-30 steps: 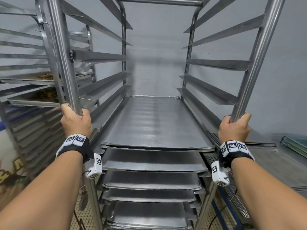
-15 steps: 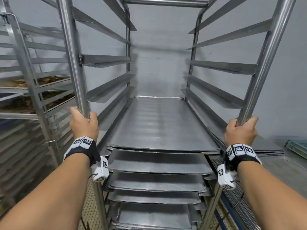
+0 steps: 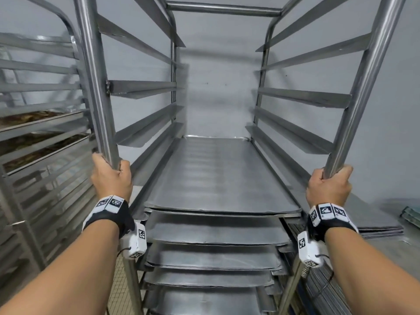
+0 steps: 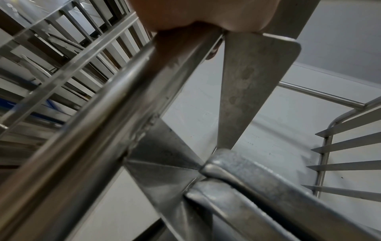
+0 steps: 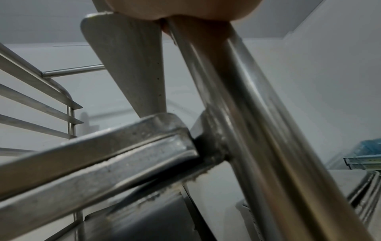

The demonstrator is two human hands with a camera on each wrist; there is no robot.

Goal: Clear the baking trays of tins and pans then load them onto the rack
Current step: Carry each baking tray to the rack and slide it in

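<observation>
At the tall steel tray rack's (image 3: 218, 201) front posts, both hands (left hand (image 3: 111, 178), right hand (image 3: 329, 189)) had fingers curled round them; loading looked done, wheeling it aside next.

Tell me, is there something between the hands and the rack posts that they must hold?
Nothing visible. The left hand grips the rack's left front post, and the right hand grips the right front post directly.
</observation>
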